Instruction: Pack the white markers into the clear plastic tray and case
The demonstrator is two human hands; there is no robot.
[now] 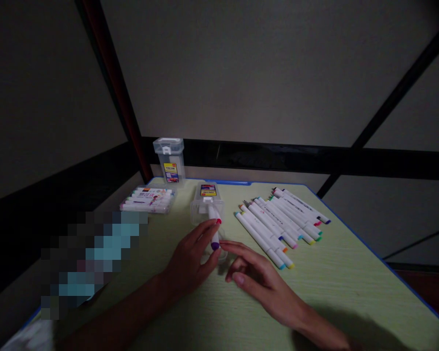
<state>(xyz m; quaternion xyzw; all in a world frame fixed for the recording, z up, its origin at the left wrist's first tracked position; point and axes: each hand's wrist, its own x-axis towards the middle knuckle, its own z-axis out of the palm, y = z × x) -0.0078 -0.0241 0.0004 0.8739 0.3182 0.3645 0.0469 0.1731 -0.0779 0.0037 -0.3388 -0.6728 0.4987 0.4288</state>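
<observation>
My left hand (192, 261) curls its fingers around a white marker (214, 228) with a purple cap end; the marker's far end reaches into a clear plastic case (207, 202) lying on its side. My right hand (258, 280) hovers just to the right of the marker, fingers loosely spread, holding nothing. A row of several white markers with coloured caps (281, 224) lies on the pale green table (332, 287) to the right of the hands.
A second clear case (169, 161) stands upright at the table's far edge. A flat clear box of markers (148, 200) lies at the left. A blurred patch covers the near left. The table's blue edge runs along the right side.
</observation>
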